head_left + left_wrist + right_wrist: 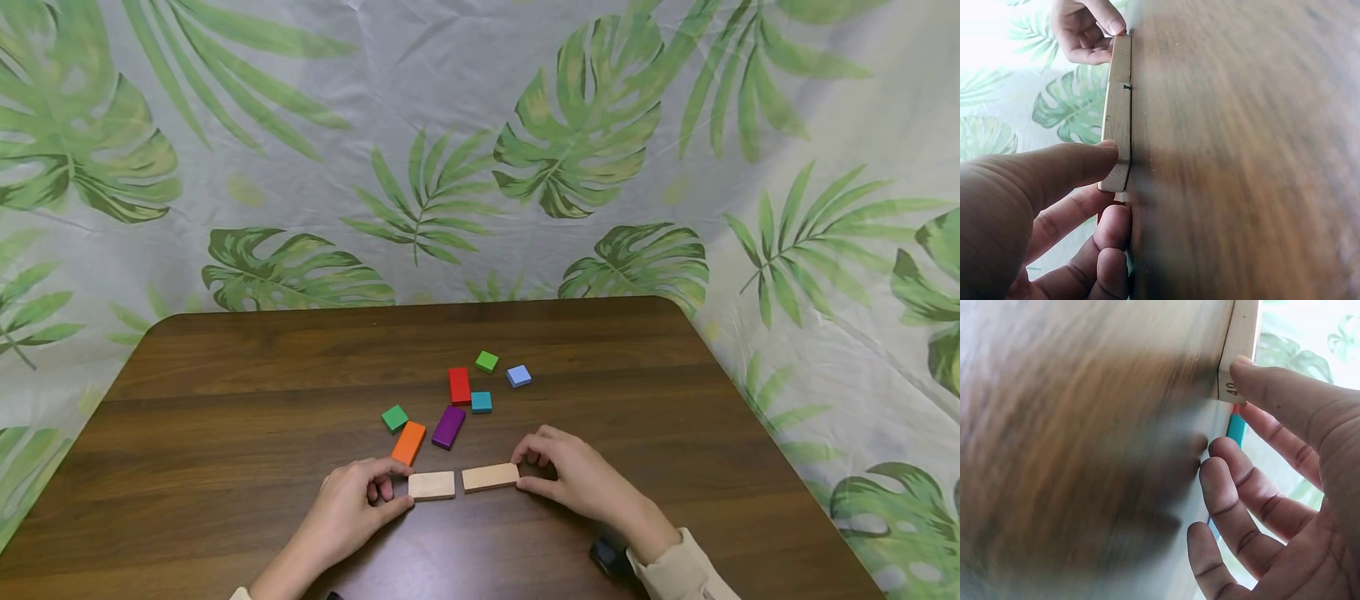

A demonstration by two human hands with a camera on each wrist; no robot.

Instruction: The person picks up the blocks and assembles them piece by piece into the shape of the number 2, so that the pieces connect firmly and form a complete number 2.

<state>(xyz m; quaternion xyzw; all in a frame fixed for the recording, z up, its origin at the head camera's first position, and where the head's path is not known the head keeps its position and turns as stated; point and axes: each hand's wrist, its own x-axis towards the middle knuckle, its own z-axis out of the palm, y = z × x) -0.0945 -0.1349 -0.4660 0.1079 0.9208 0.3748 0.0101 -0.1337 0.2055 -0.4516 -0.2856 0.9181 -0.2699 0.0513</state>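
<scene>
Two plain wooden blocks lie flat on the table near its front, end to end with a narrow gap in the head view. My left hand (pixel 355 507) pinches the outer end of the left wooden block (pixel 432 486) between thumb and index finger. On the other side, my right hand (pixel 577 475) pinches the outer end of the right wooden block (pixel 490 477), which sits slightly angled. Dark marks show on that block's end face (pixel 1231 389) in the right wrist view. An orange block (pixel 408 442) lies just beyond the left index finger.
Behind the wooden blocks lie a purple block (pixel 448 427), a red block (pixel 460 387), a teal block (pixel 482 402), a dark green block (pixel 394 418), a light green block (pixel 487 361) and a light blue block (pixel 519 376). A leaf-patterned curtain (pixel 450 192) hangs behind the brown table (pixel 247 392).
</scene>
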